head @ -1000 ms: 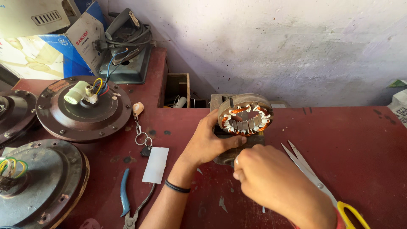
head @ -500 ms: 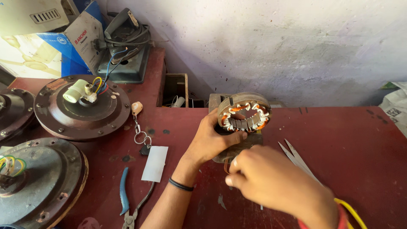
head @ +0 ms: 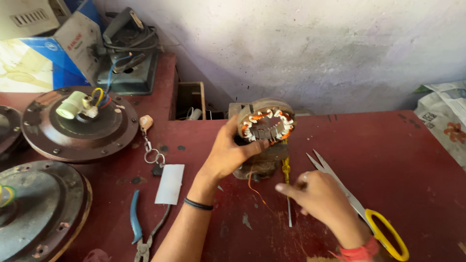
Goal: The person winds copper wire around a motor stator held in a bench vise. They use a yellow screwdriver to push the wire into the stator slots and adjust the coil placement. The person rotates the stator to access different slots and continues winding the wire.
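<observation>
My left hand (head: 227,156) grips a round motor stator (head: 267,124) with copper windings and orange and white insulation, holding it tilted above a red table (head: 388,145). My right hand (head: 318,196) is lower right of it, its fingertips pinched together on a thin copper wire (head: 256,190) that trails down from the stator. A yellow-handled screwdriver (head: 287,167) lies on the table right by those fingertips. A dark metal part (head: 259,167) sits beneath the stator.
Yellow-handled scissors (head: 386,233) lie beside my right wrist. Blue-handled pliers (head: 137,228), a white card (head: 170,183) and a keyring (head: 151,151) lie to the left. Two round fan motor housings (head: 80,123) (head: 36,208) fill the left side. A newspaper bag (head: 444,114) sits at the right.
My right hand has drawn back from the stator toward me and down, pulling the thin wire out. The left hand still holds the stator in the same spot.
</observation>
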{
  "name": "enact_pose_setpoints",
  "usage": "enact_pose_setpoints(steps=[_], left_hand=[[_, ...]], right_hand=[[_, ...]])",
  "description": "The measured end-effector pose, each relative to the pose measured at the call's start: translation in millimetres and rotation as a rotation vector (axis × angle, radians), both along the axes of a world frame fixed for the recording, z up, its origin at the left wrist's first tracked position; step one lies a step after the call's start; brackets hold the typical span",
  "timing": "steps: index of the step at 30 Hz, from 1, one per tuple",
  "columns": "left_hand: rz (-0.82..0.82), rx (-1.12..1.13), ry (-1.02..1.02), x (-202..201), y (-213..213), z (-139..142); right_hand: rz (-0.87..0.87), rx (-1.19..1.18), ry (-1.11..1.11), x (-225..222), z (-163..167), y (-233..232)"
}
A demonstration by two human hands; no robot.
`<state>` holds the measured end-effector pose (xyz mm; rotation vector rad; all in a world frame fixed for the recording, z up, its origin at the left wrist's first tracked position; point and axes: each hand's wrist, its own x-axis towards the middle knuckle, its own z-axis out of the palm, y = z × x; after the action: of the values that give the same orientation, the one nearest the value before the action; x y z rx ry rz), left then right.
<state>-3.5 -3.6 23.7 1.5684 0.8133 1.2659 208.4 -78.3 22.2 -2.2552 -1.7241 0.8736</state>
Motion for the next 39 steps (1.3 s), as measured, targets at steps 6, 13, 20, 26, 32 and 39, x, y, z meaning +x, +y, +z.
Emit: enact_pose_setpoints(steps=[6, 13, 20, 26, 32, 39], left_hand=[[0.02, 0.035, 0.017, 4, 1, -3], [-0.046, -0.037, -0.04, 5, 5, -5], [-0.106, -0.117, -0.099, 4, 6, -5], [-0.089, -0.1, -0.111, 6, 7, -9], [-0.069, -0.081, -0.104, 9, 6, -9], [-0.044, -0.056, -0.075, 9, 5, -8]], right_hand=[[-0.08, -0.045, 0.395, 18, -36, 9], [-0.264, 0.402, 1.014, 52, -16, 14], [0.024, 1.378, 0.903, -1, 3, 5], [0.173, 1.417, 0.809, -27, -5, 17], [0.225, 1.292, 0.732, -26, -7, 23], [0.313, 1.287, 0.532, -21, 2, 25]])
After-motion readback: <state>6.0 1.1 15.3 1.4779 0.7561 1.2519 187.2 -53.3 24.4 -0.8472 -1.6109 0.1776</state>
